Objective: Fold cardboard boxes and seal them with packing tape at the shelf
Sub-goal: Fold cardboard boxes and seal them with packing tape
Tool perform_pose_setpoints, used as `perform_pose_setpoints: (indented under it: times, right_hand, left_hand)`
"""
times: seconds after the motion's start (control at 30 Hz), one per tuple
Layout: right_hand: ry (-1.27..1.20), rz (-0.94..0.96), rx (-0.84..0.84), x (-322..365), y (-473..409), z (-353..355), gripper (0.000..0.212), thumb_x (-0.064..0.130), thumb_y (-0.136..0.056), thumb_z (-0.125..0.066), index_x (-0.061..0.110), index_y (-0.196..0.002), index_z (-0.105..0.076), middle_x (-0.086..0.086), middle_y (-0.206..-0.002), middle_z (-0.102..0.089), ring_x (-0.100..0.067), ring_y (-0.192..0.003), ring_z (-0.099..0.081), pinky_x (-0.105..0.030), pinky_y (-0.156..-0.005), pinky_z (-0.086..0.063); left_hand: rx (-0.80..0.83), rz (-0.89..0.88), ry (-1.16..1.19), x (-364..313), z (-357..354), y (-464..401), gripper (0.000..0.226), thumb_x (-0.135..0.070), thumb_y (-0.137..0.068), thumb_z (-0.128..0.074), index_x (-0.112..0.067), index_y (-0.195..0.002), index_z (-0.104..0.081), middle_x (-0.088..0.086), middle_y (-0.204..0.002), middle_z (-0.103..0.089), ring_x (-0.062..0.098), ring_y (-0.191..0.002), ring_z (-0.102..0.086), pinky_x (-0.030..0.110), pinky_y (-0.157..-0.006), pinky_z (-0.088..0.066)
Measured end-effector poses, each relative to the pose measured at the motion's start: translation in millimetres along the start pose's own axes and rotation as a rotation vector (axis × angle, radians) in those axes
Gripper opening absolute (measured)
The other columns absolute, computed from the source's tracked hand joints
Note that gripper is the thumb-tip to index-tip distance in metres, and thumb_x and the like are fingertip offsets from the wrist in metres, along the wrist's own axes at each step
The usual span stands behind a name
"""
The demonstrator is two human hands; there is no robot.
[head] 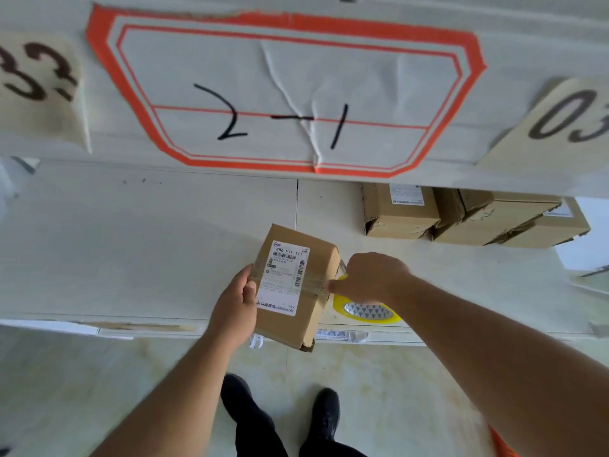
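Observation:
A small closed cardboard box (pixel 316 275) with a white shipping label on top is held over the front edge of the white shelf (pixel 148 245). My left hand (pixel 235 303) grips its left side, thumb on the label's edge. A strip of clear tape runs across the box top. My right hand (pixel 370 278) grips a yellow-cored roll of clear packing tape (pixel 365 313) at the box's right side, its thumb pressing the tape near the box's right edge.
Three sealed cardboard boxes (pixel 474 216) lie at the back right of the shelf. Above hangs the upper shelf's front with a red-bordered paper label (pixel 286 97) marked 2-1. My black shoes (pixel 280 413) stand on the pale floor below.

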State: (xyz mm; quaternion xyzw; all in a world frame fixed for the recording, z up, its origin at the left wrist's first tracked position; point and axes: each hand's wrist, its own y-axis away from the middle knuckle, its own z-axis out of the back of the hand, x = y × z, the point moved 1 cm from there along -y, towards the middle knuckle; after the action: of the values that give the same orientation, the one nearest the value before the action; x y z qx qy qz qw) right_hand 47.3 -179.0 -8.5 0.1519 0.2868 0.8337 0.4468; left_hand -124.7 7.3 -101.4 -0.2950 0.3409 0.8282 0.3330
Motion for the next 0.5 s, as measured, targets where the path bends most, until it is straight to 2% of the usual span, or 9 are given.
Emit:
perform_pose_setpoints:
  times: [0.07,0.17,0.27,0.33,0.43,0.47,0.5]
  right_hand:
    - [-0.004,-0.003,0.002,-1.2,-3.1,-3.5,0.058,0.079,-0.092,-0.046,0.023,-0.084,-0.056,0.006,-0.083,-0.063,-0.014,-0.08,-0.061,-0.034,-0.074,-0.048]
    - [0.0,-0.011,0.009,-2.4,-8.1,-10.0,0.058,0.079,-0.092,-0.045,0.023,-0.093,-0.055,0.007,-0.084,-0.061,-0.016,-0.086,-0.062,-0.036,-0.077,-0.049]
    - [-0.029,-0.021,0.043,-2.1,-13.5,-18.2,0.055,0.079,-0.092,-0.044,0.025,-0.097,-0.051,0.008,-0.082,-0.057,-0.019,-0.091,-0.062,-0.038,-0.083,-0.052]
    - [-0.058,-0.031,0.067,-2.2,-16.4,-22.3,0.059,0.081,-0.091,-0.042,0.025,-0.097,-0.056,0.007,-0.084,-0.061,-0.018,-0.09,-0.065,-0.038,-0.085,-0.054]
    - [-0.057,-0.033,0.072,-3.7,-17.1,-25.2,0.063,0.083,-0.09,-0.042,0.023,-0.102,-0.06,0.007,-0.087,-0.062,-0.018,-0.093,-0.065,-0.039,-0.087,-0.054]
    - [-0.061,-0.032,0.072,-4.4,-16.7,-25.4,0.063,0.083,-0.09,-0.043,0.023,-0.103,-0.059,0.008,-0.087,-0.061,-0.019,-0.095,-0.064,-0.039,-0.088,-0.054]
    - [-0.071,-0.031,0.075,-5.0,-16.2,-24.9,0.062,0.083,-0.09,-0.043,0.024,-0.102,-0.058,0.008,-0.087,-0.061,-0.019,-0.096,-0.064,-0.039,-0.089,-0.054]
  left_hand:
    - [-0.002,-0.007,-0.011,0.1,0.7,-0.1,0.046,-0.025,-0.112,-0.026,-0.034,-0.154,-0.04,-0.005,-0.132,-0.065,0.011,-0.105,-0.061,0.012,-0.071,-0.042]
    - [-0.001,-0.016,-0.027,0.4,0.6,0.2,0.046,-0.024,-0.112,-0.026,-0.033,-0.155,-0.04,-0.007,-0.131,-0.064,0.01,-0.105,-0.061,0.008,-0.068,-0.04]
    - [-0.003,-0.026,-0.016,2.7,-1.7,-0.2,0.046,-0.025,-0.112,-0.026,-0.035,-0.156,-0.038,-0.006,-0.137,-0.063,0.011,-0.11,-0.061,0.013,-0.073,-0.043]
    - [-0.033,-0.02,-0.051,0.6,-1.1,1.4,0.048,-0.026,-0.111,-0.029,-0.033,-0.158,-0.034,-0.003,-0.148,-0.055,0.016,-0.12,-0.058,0.021,-0.084,-0.046]
    - [-0.192,-0.158,-0.424,-16.6,-6.6,13.2,0.054,-0.019,-0.103,-0.04,-0.022,-0.157,-0.038,0.006,-0.161,-0.038,0.033,-0.137,-0.047,0.046,-0.101,-0.049]
    - [-0.207,-0.183,-0.532,-26.7,-12.3,19.4,0.057,-0.028,-0.101,-0.042,-0.018,-0.157,-0.037,0.01,-0.163,-0.033,0.037,-0.139,-0.044,0.051,-0.102,-0.049]
    - [-0.172,-0.154,-0.596,-37.4,-18.6,24.6,0.069,-0.048,-0.099,-0.04,-0.014,-0.159,-0.029,0.013,-0.166,-0.025,0.038,-0.144,-0.038,0.054,-0.106,-0.046]
